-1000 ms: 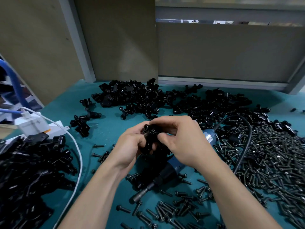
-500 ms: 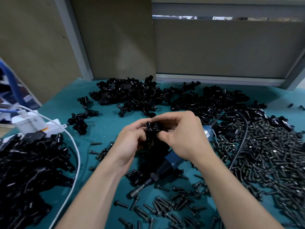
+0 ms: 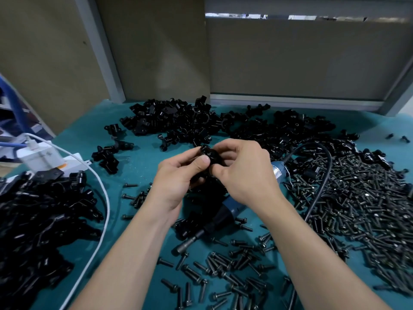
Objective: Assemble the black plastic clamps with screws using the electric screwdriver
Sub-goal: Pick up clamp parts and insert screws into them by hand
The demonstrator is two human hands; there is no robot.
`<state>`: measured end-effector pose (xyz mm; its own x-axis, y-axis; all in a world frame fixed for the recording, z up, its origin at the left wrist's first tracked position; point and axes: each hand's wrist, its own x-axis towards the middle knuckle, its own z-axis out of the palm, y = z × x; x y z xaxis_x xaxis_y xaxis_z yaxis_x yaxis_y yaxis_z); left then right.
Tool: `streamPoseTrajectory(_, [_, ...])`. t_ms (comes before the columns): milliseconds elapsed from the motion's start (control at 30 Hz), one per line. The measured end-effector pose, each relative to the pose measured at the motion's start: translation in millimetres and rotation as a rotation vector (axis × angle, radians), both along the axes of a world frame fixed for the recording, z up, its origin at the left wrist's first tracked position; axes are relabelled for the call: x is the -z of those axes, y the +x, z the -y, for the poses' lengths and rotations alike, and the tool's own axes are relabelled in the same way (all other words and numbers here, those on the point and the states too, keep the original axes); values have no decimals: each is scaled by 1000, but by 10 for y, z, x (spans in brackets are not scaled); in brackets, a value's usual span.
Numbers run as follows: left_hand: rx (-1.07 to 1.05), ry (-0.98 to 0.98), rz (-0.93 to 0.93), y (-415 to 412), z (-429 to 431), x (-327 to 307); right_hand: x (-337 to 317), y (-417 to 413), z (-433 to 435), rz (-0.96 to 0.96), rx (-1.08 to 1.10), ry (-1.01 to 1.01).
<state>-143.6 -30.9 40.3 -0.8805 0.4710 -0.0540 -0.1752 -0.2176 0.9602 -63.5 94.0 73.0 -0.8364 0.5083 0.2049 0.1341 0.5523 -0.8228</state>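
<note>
One glossy black plastic clamp (image 3: 211,156) is held above the middle of the teal desk (image 3: 138,166), pinched from both sides by the curled fingers of the left hand (image 3: 178,182) and the right hand (image 3: 245,173). Beneath them lies one blue, cylindrical electric screwdriver (image 3: 225,214). Dark flanged screws (image 3: 368,198), too many to count, are heaped to the right. Two clamp piles sit at the back (image 3: 178,121) and on the left (image 3: 40,220).

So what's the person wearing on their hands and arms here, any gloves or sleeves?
Nothing is worn. Both arms are bare down to the bottom edge of the frame, with no sleeves and no watch or bands at the wrists. The left hand and right hand have no gloves, and no rings show on the visible fingers.
</note>
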Motion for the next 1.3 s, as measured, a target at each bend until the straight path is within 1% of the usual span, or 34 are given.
streamPoseTrajectory(100, [-16, 37, 14, 20, 19, -71, -60, 17, 25, 14, -39, -19])
streamPoseTrajectory(233, [19, 77, -9, 82, 76, -175, -196, 53, 80, 7, -36, -16])
streamPoseTrajectory(367, [2, 44, -53, 223, 157, -198, -271, 181, 160, 35, -40, 11])
streamPoseTrajectory(433, [21, 31, -39, 292, 199, -184, -216, 275, 246, 37, -27, -32])
streamPoseTrajectory(533, [35, 47, 24, 376, 246, -141, -51, 470, 338, -10, 21, -125])
streamPoseTrajectory(600, [-27, 70, 96, 389, 296, -73, 13, 627, 293, 4, 92, -21])
streamPoseTrajectory(633, [-55, 74, 132, 383, 330, -28, 24, 689, 231, 69, 123, 90])
streamPoseTrajectory(700, [-73, 89, 218, 375, 397, 68, 48, 788, 88, 293, 119, 320])
streamPoseTrajectory(733, [-60, 102, 262, 364, 427, 113, 52, 817, 35, 390, 90, 385])
streamPoseTrajectory(800, [-8, 101, 323, 352, 453, 163, 89, 844, -10, 488, 0, 422])
streamPoseTrajectory(867, [42, 79, 328, 357, 443, 165, 153, 856, 24, 513, -73, 443])
streamPoseTrajectory(1167, [31, 47, 238, 314, 397, 142, 342, 895, 0, 422, -134, 508])
streamPoseTrajectory(1200, [28, 50, 231, 312, 394, 142, 322, 900, -17, 393, -115, 469])
streamPoseTrajectory(1233, [22, 52, 226, 313, 391, 144, 287, 906, -41, 349, -83, 388])
streamPoseTrajectory(1300, [3, 53, 207, 313, 389, 153, 187, 906, -73, 202, -13, 175])
